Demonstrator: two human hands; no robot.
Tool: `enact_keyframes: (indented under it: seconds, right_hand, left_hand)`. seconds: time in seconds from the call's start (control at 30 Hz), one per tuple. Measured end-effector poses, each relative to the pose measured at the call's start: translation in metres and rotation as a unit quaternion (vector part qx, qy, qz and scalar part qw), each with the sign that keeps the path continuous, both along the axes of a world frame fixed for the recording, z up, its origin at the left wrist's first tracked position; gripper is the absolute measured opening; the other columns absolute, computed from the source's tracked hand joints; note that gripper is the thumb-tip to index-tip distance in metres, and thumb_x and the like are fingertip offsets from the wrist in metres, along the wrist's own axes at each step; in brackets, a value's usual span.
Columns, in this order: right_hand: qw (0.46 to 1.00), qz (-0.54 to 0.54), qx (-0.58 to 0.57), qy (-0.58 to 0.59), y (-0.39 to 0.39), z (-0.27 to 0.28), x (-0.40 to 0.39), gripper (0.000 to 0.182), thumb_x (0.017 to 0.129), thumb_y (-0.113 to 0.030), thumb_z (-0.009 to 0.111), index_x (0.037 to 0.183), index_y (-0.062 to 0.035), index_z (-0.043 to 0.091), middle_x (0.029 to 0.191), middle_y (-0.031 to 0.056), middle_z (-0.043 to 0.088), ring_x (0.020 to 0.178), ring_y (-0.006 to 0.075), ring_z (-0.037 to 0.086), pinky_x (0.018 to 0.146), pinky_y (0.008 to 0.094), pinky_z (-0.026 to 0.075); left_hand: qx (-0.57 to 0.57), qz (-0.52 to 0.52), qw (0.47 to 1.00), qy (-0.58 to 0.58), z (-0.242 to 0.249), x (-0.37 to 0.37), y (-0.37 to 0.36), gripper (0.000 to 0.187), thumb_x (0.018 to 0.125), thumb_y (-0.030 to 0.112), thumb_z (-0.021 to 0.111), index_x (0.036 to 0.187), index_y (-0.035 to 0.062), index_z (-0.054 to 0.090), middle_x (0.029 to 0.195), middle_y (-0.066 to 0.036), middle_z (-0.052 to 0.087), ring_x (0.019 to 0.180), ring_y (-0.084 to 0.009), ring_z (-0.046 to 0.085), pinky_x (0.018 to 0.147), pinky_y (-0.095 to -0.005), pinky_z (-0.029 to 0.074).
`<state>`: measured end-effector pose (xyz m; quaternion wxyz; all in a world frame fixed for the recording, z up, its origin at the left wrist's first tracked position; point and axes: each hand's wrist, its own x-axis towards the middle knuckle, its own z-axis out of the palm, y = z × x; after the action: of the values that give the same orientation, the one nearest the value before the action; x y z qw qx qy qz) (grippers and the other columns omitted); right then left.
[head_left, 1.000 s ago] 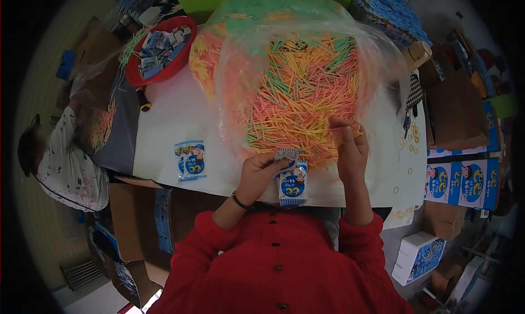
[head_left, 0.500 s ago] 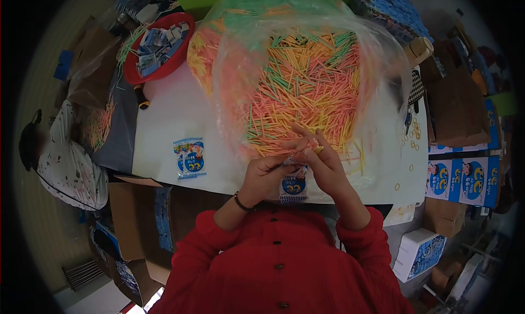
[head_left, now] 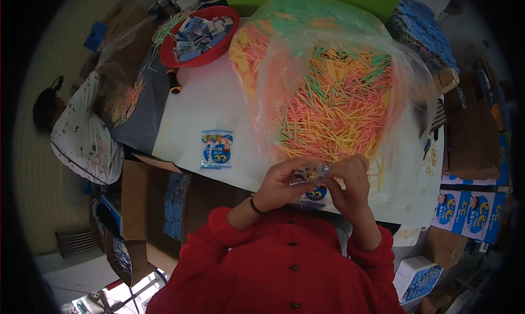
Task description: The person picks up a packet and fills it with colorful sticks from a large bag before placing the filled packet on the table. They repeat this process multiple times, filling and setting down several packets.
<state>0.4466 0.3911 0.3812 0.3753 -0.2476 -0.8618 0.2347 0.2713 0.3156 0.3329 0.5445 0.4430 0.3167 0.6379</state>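
My left hand (head_left: 278, 186) is closed around a small printed packet (head_left: 309, 174) whose mouth faces up, with bits of coloured sticks seeming to show inside. At the packet's right edge is my right hand (head_left: 351, 182), fingers bent together; what they pinch, if anything, is hidden. Below both hands, at the table's near edge, lies another blue-and-white packet (head_left: 315, 196), partly covered. Just beyond, a big clear plastic bag (head_left: 272, 76) lies open over a heap of thin pink, yellow, orange and green sticks (head_left: 336, 106). Overlapping printed packets (head_left: 217, 150) lie flat to the left.
A red basin (head_left: 217, 53) of small packets stands back left, near a black-and-yellow handle (head_left: 174, 81). Rubber bands (head_left: 430, 160) are scattered at right, beside printed cartons (head_left: 471, 214). Another person (head_left: 87, 136) is at far left. Open cardboard boxes (head_left: 136, 196) stand below the table edge.
The view has shifted, so the table contents appear further right. My right hand has moved from above the packet to its right side. The packet's mouth now faces up toward me.
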Motion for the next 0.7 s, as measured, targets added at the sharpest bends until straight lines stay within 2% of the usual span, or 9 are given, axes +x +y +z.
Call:
enact_keyframes:
  seconds: [0.13, 0.23, 0.33, 0.37, 0.4, 0.43, 0.5, 0.6, 0.7]
  right_hand:
    - [0.994, 0.085, -0.06, 0.026, -0.006, 0.0, 0.005, 0.019, 0.076, -0.005, 0.072, 0.091, -0.0091, 0.061, 0.086, 0.0056, 0.063, 0.08, 0.0254, 0.059, 0.076, 0.0373, 0.044]
    - [0.994, -0.005, -0.108, 0.008, 0.005, -0.013, 0.035, 0.016, 0.078, -0.004, 0.071, 0.091, -0.0069, 0.062, 0.085, 0.008, 0.063, 0.076, 0.0253, 0.059, 0.066, 0.0351, 0.046]
    - [0.977, -0.172, -0.121, 0.025, 0.029, -0.025, 0.054, 0.014, 0.079, -0.002, 0.07, 0.09, -0.0026, 0.061, 0.083, 0.0099, 0.063, 0.073, 0.025, 0.059, 0.065, 0.0333, 0.047]
    - [0.977, -0.174, -0.118, 0.025, 0.04, -0.027, 0.057, 0.014, 0.079, -0.002, 0.07, 0.09, -0.0026, 0.061, 0.083, 0.0099, 0.063, 0.073, 0.025, 0.059, 0.065, 0.0333, 0.047]
    - [0.98, -0.189, -0.058, -0.002, 0.051, -0.029, 0.058, 0.013, 0.079, -0.003, 0.07, 0.09, -0.0029, 0.061, 0.081, 0.0093, 0.063, 0.074, 0.025, 0.06, 0.067, 0.0338, 0.047]
    - [0.979, -0.204, 0.002, -0.029, 0.061, -0.029, 0.059, 0.012, 0.08, -0.003, 0.069, 0.089, -0.0033, 0.061, 0.08, 0.0087, 0.062, 0.074, 0.0251, 0.06, 0.068, 0.0342, 0.047]
    - [0.976, -0.195, 0.059, -0.074, 0.079, -0.026, 0.057, 0.012, 0.079, -0.003, 0.068, 0.09, -0.0039, 0.061, 0.081, 0.0078, 0.062, 0.077, 0.0251, 0.06, 0.071, 0.0352, 0.047]
    - [0.958, -0.196, 0.136, -0.161, 0.104, -0.029, 0.057, 0.015, 0.078, -0.003, 0.064, 0.093, -0.0049, 0.061, 0.088, 0.0073, 0.061, 0.087, 0.0249, 0.059, 0.078, 0.0367, 0.046]
    - [0.931, -0.204, 0.198, -0.23, 0.129, -0.038, 0.052, 0.022, 0.076, -0.003, 0.06, 0.098, -0.0047, 0.06, 0.099, 0.0086, 0.06, 0.097, 0.0252, 0.057, 0.085, 0.0373, 0.045]
  left_hand:
    - [-0.006, 0.105, 0.994, 0.037, 0.007, -0.033, -0.036, 0.032, 0.084, -0.013, 0.055, 0.112, 0.0007, 0.051, 0.105, -0.012, 0.06, 0.098, -0.0184, 0.062, 0.085, -0.0292, 0.052]
    - [-0.124, 0.288, 0.947, 0.063, -0.011, -0.084, -0.047, 0.033, 0.085, -0.011, 0.059, 0.115, 0.0017, 0.049, 0.105, -0.01, 0.059, 0.086, -0.0154, 0.062, 0.079, -0.0254, 0.052]
    - [-0.142, 0.364, 0.906, 0.161, -0.037, -0.131, -0.042, 0.037, 0.086, -0.004, 0.062, 0.119, 0.0023, 0.048, 0.106, -0.014, 0.059, 0.089, -0.0195, 0.061, 0.078, -0.0314, 0.052]
    - [-0.157, 0.394, 0.829, 0.365, -0.058, -0.149, -0.043, 0.043, 0.085, 0.001, 0.065, 0.124, 0.0028, 0.047, 0.111, -0.016, 0.057, 0.097, -0.0235, 0.058, 0.084, -0.0361, 0.048]
    - [-0.164, 0.407, 0.71, 0.551, -0.068, -0.157, -0.043, 0.049, 0.083, 0.005, 0.068, 0.128, 0.0034, 0.047, 0.116, -0.018, 0.055, 0.105, -0.0275, 0.055, 0.089, -0.0409, 0.044]
    - [-0.162, 0.407, 0.711, 0.55, -0.058, -0.152, -0.037, 0.049, 0.083, 0.005, 0.068, 0.128, 0.0034, 0.047, 0.116, -0.018, 0.055, 0.105, -0.0275, 0.055, 0.089, -0.0409, 0.044]
    - [-0.119, 0.446, 0.61, 0.644, -0.031, -0.142, -0.026, 0.057, 0.079, 0.013, 0.072, 0.131, 0.0043, 0.048, 0.127, -0.019, 0.05, 0.118, -0.0334, 0.043, 0.1, -0.0452, 0.032]
    - [-0.054, 0.484, 0.597, 0.638, -0.01, -0.134, -0.022, 0.052, 0.078, 0.012, 0.071, 0.127, 0.0047, 0.054, 0.134, -0.015, 0.047, 0.123, -0.034, 0.038, 0.104, -0.045, 0.025]
    - [-0.001, 0.452, 0.601, 0.659, 0.002, -0.113, -0.025, 0.044, 0.079, 0.01, 0.07, 0.122, 0.007, 0.059, 0.136, -0.013, 0.047, 0.122, -0.033, 0.039, 0.103, -0.0445, 0.027]
